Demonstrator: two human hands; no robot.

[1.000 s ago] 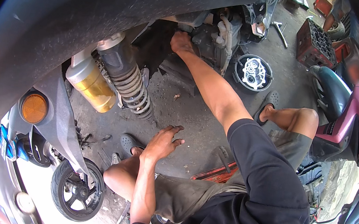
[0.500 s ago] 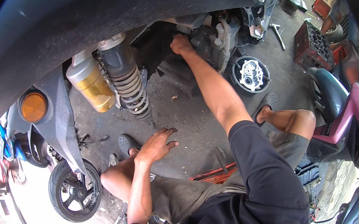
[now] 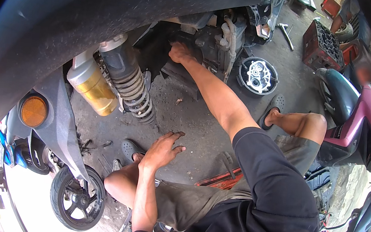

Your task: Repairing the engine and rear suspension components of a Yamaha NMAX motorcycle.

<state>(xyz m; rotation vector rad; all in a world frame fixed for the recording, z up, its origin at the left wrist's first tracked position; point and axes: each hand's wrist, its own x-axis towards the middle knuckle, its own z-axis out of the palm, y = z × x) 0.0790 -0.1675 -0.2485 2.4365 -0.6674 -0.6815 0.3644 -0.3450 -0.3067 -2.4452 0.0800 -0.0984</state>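
Over gritty grey floor (image 3: 204,134), bare hands (image 3: 158,153)

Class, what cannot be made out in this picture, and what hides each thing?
All in the head view:
What the right hand may hold: hidden by the hand itself and shadow.
Left hand's palm: turned away, behind the hand's back.
Tub's floor, mostly: covered by the casing.
Red object's near part: behind the shorts.
Dark panel's upper part: cut off by the top edge.
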